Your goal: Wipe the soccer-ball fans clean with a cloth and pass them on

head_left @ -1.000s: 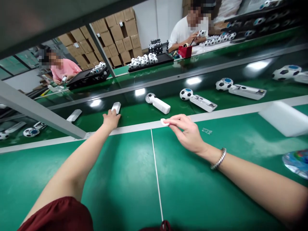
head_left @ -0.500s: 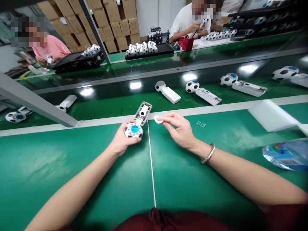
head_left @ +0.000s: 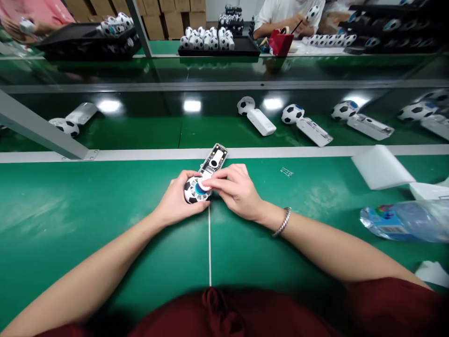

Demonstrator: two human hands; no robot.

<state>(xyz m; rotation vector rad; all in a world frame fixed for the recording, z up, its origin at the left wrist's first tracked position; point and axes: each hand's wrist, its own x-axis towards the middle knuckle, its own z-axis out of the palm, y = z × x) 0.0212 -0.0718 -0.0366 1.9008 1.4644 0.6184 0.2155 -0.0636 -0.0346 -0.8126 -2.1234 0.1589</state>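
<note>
My left hand point(head_left: 177, 199) is wrapped round the football-patterned head of a small handheld device point(head_left: 191, 191), which has a blue disc in its middle. The device's handle points away and up to the right, its inside exposed with a circuit board point(head_left: 215, 160) and a white part bearing a black dot. Pinched between the fingertips of my right hand point(head_left: 238, 191) is a small white round piece point(head_left: 205, 184). That piece lies over part of the blue disc; whether it touches cannot be made out.
Several similar football-headed devices point(head_left: 293, 113) lie on the green strip beyond the pale rail point(head_left: 154, 155). A white foam sheet point(head_left: 381, 167) and a plastic bottle point(head_left: 396, 222) are at the right. A grey post point(head_left: 42, 124) slants in at left. Co-workers sit across, by black trays point(head_left: 245, 47).
My right hand has moved left, bringing the white piece from beside the device onto its football head. The camera view has tilted down and levelled. My left hand still holds the device.
</note>
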